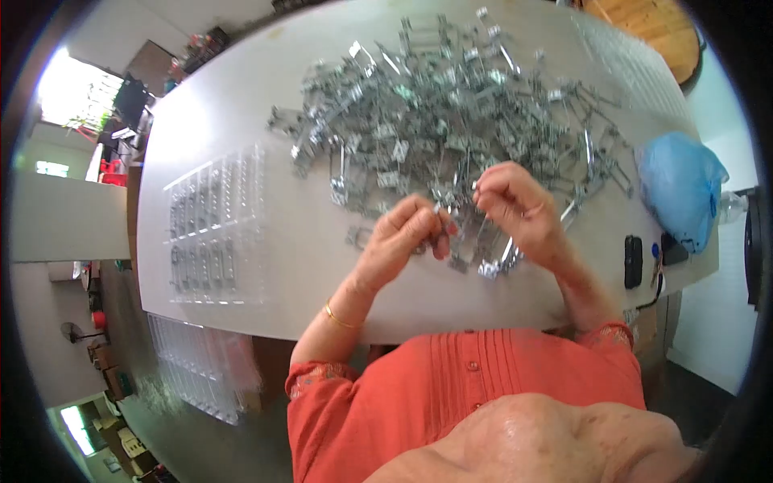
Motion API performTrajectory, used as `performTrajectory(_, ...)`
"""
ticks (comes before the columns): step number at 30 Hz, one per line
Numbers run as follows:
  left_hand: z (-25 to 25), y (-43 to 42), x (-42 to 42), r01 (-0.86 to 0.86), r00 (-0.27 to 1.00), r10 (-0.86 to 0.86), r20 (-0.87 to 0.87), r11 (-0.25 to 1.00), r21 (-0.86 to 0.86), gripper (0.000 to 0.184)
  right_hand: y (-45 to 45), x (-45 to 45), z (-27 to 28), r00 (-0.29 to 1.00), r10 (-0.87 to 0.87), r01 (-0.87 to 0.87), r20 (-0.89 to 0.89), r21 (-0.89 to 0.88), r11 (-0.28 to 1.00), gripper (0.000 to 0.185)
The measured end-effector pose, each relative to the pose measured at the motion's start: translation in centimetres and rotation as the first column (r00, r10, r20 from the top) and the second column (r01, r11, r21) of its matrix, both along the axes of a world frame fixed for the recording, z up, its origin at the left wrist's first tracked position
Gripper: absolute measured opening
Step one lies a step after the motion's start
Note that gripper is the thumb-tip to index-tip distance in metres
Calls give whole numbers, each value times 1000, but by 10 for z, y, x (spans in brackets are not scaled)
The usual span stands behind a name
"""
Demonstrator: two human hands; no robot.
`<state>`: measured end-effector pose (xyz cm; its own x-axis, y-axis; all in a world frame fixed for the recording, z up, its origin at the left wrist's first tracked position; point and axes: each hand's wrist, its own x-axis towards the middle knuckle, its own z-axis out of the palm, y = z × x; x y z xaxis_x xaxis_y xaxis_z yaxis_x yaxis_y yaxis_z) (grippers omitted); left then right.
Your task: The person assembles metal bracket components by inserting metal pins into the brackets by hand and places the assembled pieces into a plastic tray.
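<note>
The left hand (403, 232) pinches a small metal piece (439, 210) in its fingers, its long axis too small to make out. The piece lies just left of the right hand (522, 211), whose fingers are drawn together; whether they grip anything, I cannot tell. The metal pile (435, 121) spreads across the desk (435, 302) beyond both hands.

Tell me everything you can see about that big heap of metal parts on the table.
The heap of metal parts sprawls across the pale table, thickest in the middle and thinning into loose pieces around its edges. It looks silvery grey, with thin rods and small flat plates lying tangled at many angles; a few strips gleam. The left hand and right hand are over its near side; whether they touch it is unclear.
</note>
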<state>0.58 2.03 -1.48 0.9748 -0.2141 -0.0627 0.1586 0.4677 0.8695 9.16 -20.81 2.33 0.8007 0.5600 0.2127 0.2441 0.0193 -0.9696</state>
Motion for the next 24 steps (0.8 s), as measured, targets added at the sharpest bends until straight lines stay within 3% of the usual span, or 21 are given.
performTrajectory(3, -6, -2, 1, -34, 999, 33, -11, 996, -81, 29, -4, -4, 1, 984, -16, 17, -179, 1, 1000, 8)
performTrajectory(12, -8, -3, -1, -48, 999, 46, -23, 993, -103, 25, 1, -18, 4, 984, -12, -16, -175, -156, 988, 11)
performTrajectory(24, -10, -3, -3, -65, 997, 65, -29, 997, 31, 35, 2, -21, -5, 969, -22, -8, -245, -121, 993, 14)
